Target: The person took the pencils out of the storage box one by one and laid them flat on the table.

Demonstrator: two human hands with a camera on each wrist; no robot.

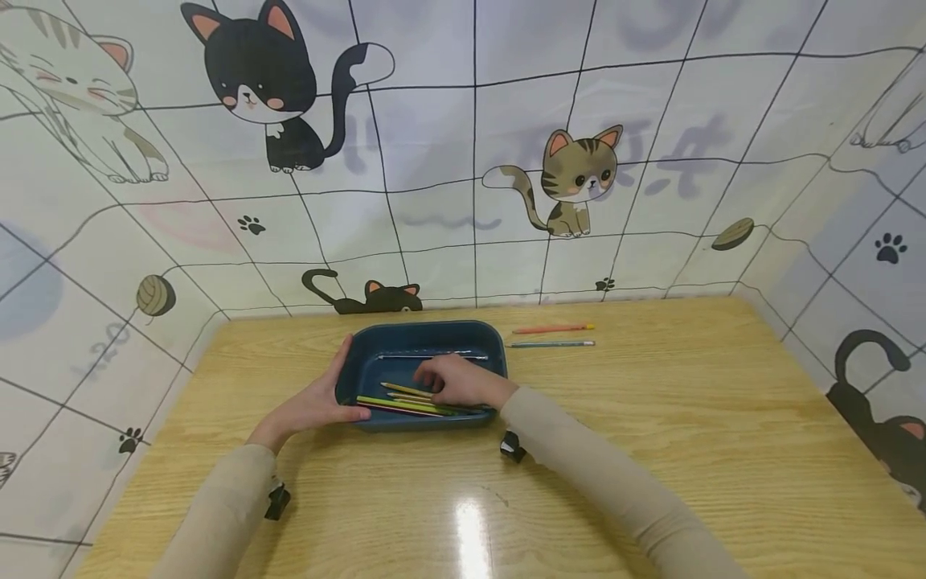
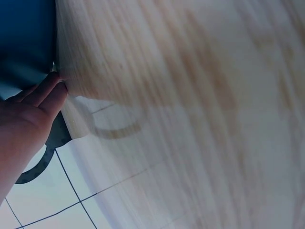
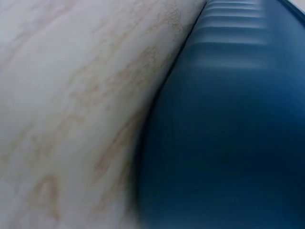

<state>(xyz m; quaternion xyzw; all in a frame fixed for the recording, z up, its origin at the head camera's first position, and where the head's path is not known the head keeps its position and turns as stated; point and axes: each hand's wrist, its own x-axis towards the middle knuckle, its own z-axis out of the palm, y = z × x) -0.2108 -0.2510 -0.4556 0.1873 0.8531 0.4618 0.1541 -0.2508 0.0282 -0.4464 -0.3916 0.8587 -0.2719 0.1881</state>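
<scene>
A dark blue plastic box (image 1: pixel 419 424) stands on the wooden table, with several pencils (image 1: pixel 398 404) lying along its front side. One thin pencil (image 1: pixel 398 355) lies near its back wall. My left hand (image 1: pixel 318 404) holds the box at its front left corner, thumb at the front rim and fingers along the left wall. In the left wrist view those fingers (image 2: pixel 50 95) lie against the box's outside. Inside the box, my right hand (image 1: pixel 463 380) bends its fingers down over the pencils; I cannot tell whether it pinches one. The right wrist view shows only the box's ribbed outer wall (image 3: pixel 228 143) and the tabletop.
Right of the box, a red pencil (image 1: pixel 553 329) and a grey-blue pencil (image 1: pixel 551 344) lie side by side on the table (image 1: pixel 687 418). A white wall covering (image 1: pixel 434 161) with cat drawings rises behind the table. Small black wrist devices (image 1: pixel 512 446) hang below both sleeves.
</scene>
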